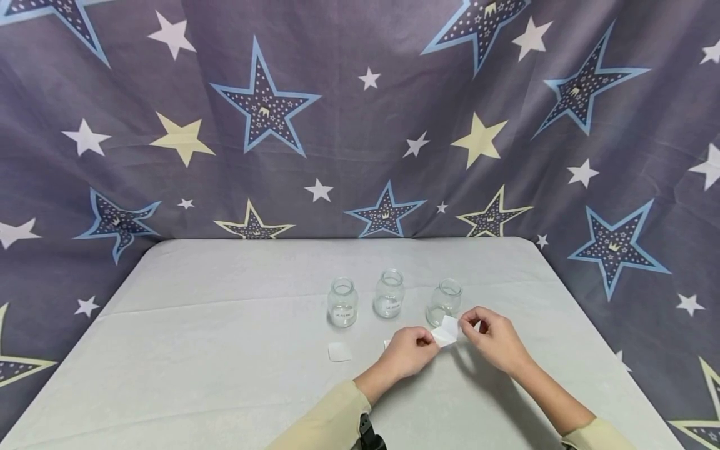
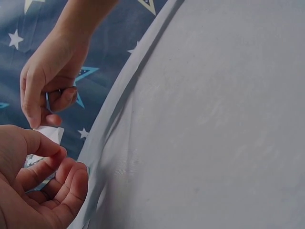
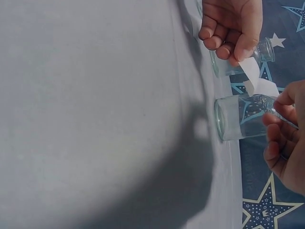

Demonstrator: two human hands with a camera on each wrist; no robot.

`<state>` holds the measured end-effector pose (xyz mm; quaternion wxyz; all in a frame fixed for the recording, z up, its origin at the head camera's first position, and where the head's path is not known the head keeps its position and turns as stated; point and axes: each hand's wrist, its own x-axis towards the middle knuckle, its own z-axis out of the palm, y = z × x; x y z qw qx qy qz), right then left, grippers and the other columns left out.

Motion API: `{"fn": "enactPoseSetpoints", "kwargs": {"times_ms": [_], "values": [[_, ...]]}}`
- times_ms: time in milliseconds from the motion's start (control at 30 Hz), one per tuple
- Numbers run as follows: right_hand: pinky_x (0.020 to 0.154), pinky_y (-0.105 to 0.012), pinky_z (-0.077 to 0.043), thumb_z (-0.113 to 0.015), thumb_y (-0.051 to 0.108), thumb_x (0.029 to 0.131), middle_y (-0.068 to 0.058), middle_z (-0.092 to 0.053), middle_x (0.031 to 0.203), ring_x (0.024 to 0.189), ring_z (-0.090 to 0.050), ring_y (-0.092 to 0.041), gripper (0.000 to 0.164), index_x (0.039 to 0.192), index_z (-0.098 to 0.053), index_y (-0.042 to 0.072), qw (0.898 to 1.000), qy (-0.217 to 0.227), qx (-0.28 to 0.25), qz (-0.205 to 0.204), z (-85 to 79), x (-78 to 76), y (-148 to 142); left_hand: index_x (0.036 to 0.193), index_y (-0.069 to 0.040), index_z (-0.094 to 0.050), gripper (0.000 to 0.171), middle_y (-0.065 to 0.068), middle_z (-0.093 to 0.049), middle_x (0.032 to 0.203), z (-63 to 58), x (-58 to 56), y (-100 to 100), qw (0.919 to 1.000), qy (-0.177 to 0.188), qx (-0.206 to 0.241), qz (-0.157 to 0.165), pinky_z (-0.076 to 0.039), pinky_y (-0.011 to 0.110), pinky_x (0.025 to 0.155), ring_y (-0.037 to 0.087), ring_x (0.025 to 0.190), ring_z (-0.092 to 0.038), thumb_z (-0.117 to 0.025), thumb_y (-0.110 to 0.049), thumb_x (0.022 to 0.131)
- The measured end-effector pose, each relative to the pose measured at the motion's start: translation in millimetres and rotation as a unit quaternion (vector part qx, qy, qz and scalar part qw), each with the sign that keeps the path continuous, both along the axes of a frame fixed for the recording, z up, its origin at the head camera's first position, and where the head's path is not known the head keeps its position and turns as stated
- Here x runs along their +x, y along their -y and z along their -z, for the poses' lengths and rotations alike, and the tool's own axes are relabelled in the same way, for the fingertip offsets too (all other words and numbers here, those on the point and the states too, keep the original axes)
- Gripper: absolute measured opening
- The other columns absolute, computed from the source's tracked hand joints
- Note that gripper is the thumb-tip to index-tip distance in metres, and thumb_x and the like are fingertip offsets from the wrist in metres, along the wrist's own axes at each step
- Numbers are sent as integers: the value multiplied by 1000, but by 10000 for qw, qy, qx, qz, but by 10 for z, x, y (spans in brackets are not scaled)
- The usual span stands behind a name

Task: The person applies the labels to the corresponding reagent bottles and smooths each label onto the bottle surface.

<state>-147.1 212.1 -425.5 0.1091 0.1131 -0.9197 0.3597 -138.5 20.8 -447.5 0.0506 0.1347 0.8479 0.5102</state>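
A folded piece of white paper, perhaps a label point(image 1: 446, 332), hangs between my two hands in front of the rightmost glass jar point(image 1: 444, 300). My left hand point(image 1: 409, 352) pinches one end of it between thumb and forefinger. At the other end, my right hand point(image 1: 495, 337) pinches the paper's edge with its fingertips. In the right wrist view the paper point(image 3: 262, 86) shows a crease, with two parts standing at an angle. The left jar point(image 1: 342, 303) and the middle jar point(image 1: 389, 294) each bear a white label with small print.
A small white paper square point(image 1: 340, 352) lies before the left jar. Another bit of white paper point(image 1: 387, 344) peeks out beside my left hand, mostly hidden. A pale cloth covers the table point(image 1: 225, 350), and a star-patterned curtain point(image 1: 337, 125) hangs behind it.
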Motion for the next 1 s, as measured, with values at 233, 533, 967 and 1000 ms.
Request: {"fn": "enactPoseSetpoints", "kwargs": {"times_ms": [233,533,967,1000], "values": [[52,-20,-38,-63,11,84,4,-59,71,56,-43,0,4,81,-66,12,9999,-54,-106,92,-7,-1,-23,74,-7,-67,8,-7,-56,64,-3,2,-4,10000,-23,-18,-48,-38,15,57,-1,59,-43,-63,-13,78],[52,-21,-37,-63,12,84,3,-58,71,58,-43,0,3,81,-65,11,9997,-104,-116,185,-45,10,-44,76,-7,-67,8,-7,-57,64,8,-5,-11,10000,32,-60,-60,-38,15,57,-1,59,-43,-63,-14,79],[51,-20,-36,-64,12,82,4,-55,66,55,-42,0,4,78,-64,13,9992,-226,-186,256,-84,16,-94,74,-6,-67,8,-6,-56,62,1,13,-29,10000,13,-77,-9,-38,15,56,-1,58,-43,-63,-12,78],[51,-20,-36,-64,11,82,5,-54,66,54,-41,0,5,78,-64,13,9992,-237,-191,255,-82,14,-102,74,-6,-66,8,-6,-55,62,4,14,-33,9999,8,-113,9,-38,15,56,-1,58,-42,-63,-12,78]]}}
